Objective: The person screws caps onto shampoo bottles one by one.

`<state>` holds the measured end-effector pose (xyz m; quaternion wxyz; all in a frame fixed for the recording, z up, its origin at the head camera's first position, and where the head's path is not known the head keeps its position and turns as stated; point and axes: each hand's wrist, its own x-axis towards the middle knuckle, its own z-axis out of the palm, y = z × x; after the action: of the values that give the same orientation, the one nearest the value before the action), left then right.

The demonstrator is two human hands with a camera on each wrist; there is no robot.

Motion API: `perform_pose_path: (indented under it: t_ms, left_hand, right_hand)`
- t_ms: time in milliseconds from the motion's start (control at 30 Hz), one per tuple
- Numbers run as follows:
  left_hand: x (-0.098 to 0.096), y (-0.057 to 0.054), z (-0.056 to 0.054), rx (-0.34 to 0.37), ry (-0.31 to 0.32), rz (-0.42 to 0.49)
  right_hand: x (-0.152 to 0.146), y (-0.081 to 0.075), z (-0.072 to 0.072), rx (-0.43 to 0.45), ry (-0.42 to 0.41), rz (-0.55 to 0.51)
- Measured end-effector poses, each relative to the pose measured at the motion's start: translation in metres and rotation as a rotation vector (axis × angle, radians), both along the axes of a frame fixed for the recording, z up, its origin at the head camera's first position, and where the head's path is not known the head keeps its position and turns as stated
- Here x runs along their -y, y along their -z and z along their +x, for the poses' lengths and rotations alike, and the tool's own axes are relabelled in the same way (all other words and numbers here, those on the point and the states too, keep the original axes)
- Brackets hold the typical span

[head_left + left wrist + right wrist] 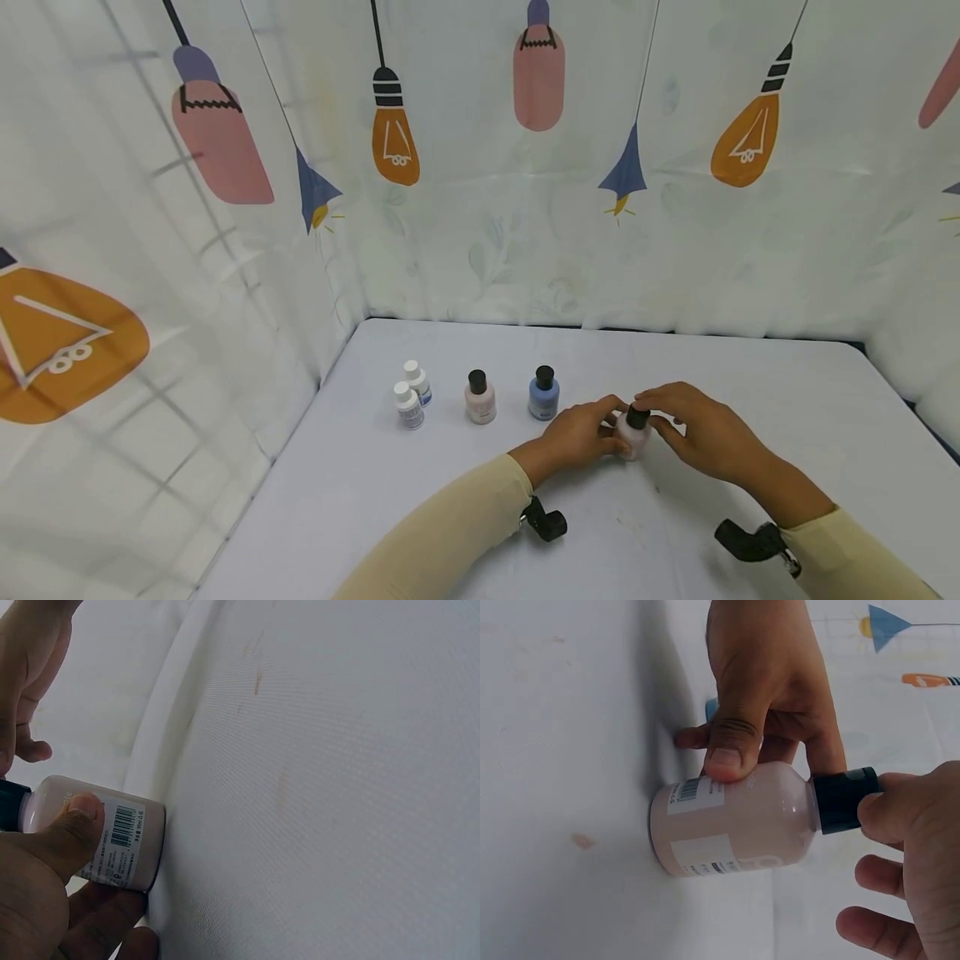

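Observation:
A pale pink bottle [632, 442] with a black cap [838, 804] stands upright on the white table, between both hands. Its body is gripped by my left hand [576, 435], thumb on one side and fingers on the other. In the left wrist view the thumb lies next to a barcode label [124, 827]. My right hand [705, 429] pinches the cap from above between thumb and index finger, its other fingers held away from the bottle. The cap sits on the bottle's neck.
Left of the hands, a blue bottle [543, 398] and another pale pink bottle [480, 403], both black-capped, stand on the table [360, 500]. Farther left are two small white-capped bottles [409, 410] close together. A printed white curtain [465, 250] encloses the table's back and sides.

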<state>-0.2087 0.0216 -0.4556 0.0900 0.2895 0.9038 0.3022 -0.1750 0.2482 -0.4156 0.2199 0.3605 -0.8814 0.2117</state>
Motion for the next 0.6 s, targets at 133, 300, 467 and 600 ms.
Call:
perform_pose_path:
  t_ms: [133,300,467,600]
  left_hand:
    - [0.0007,-0.0004,-0.0002,-0.008,0.003,0.005]
    - [0.0011,0.0003,-0.0007,-0.010,0.001,0.011]
    - [0.0008,0.0015,-0.0011,-0.013,0.002,0.007]
    - [0.0004,0.0025,-0.0011,-0.013,0.001,0.003]
  right_hand:
    - [0.0027,0.0007,-0.0005,0.004,0.039,0.009]
    - [0.0062,0.0010,-0.0005,0.005,0.088,0.021]
    - [0.0078,-0.0010,0.0032,0.071,0.135,0.039]
    - [0.0068,-0.0023,0.0061,0.113,0.140,0.039]
